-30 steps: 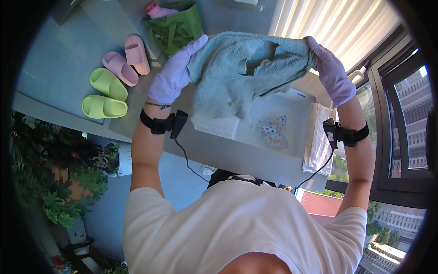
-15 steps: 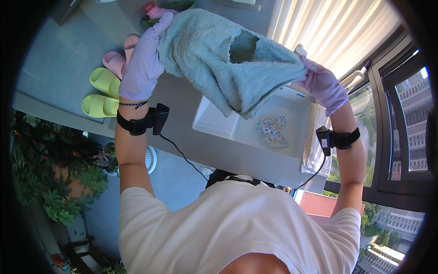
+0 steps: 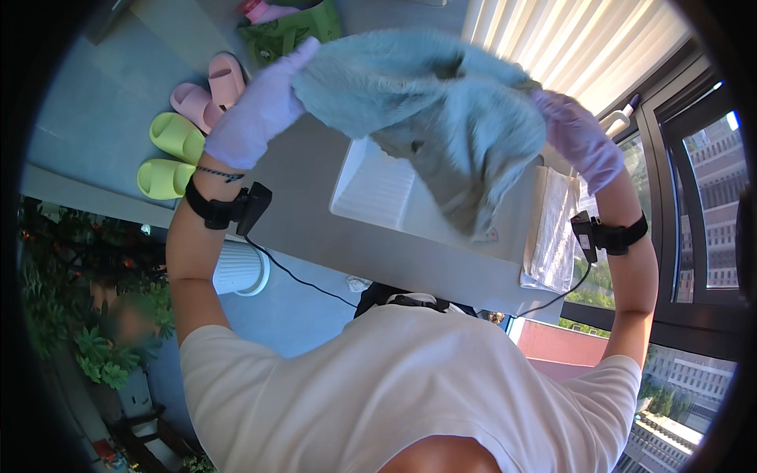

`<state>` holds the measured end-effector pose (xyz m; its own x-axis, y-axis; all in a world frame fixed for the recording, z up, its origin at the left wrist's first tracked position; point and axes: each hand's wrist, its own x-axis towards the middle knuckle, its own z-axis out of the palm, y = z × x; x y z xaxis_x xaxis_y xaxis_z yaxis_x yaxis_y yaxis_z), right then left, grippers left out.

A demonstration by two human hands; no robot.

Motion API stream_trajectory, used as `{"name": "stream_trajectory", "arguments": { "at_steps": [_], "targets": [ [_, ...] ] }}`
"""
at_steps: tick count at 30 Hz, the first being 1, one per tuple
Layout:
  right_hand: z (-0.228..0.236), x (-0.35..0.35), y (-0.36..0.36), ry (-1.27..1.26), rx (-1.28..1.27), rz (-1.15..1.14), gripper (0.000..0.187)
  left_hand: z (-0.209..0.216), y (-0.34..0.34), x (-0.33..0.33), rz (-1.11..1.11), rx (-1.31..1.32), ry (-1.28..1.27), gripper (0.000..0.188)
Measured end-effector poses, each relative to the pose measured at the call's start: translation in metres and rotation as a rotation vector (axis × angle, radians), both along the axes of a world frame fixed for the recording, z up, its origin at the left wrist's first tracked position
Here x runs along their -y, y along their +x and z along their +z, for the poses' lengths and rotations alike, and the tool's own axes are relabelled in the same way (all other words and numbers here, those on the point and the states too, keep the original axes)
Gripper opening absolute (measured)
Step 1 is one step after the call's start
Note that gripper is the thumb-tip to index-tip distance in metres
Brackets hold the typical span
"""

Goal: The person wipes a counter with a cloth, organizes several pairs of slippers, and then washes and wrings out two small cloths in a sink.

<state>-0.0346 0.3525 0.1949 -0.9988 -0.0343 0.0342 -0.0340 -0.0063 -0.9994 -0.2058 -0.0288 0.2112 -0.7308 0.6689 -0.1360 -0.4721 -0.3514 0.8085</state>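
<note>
My left hand [image 3: 264,102] and my right hand [image 3: 579,142] wear lavender gloves. Between them they hold up a fluffy blue-green cloth [image 3: 489,118], each closed on one end of it. The cloth sags in the middle and is blurred by motion; its low tip hangs over a white laundry sink [image 3: 341,189]. A ribbed washboard slope [image 3: 378,185] forms the sink's left part. Behind the cloth, only a scrap of a small dotted fabric piece [image 3: 490,235] shows in the basin. My fingertips are partly hidden by the cloth.
A folded pale towel [image 3: 552,229] lies on the grey counter [image 3: 307,177] right of the sink. Window frames and a pleated blind [image 3: 568,39] stand at the right. Pink slippers [image 3: 197,102], green slippers [image 3: 175,138] and a green bag [image 3: 296,31] are at the left.
Both hands have shifted slightly to the right with the cloth. The cloth has swung right and lower, now covering most of the dotted fabric piece.
</note>
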Motion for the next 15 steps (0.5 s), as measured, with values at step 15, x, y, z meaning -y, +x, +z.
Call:
{"name": "stream_trajectory", "arguments": {
  "at_steps": [15],
  "targets": [
    [0.033,-0.005,-0.003,0.215,0.081,-0.341,0.035,-0.004,-0.014,0.007,-0.111,-0.114,-0.49,0.033]
  ]
}}
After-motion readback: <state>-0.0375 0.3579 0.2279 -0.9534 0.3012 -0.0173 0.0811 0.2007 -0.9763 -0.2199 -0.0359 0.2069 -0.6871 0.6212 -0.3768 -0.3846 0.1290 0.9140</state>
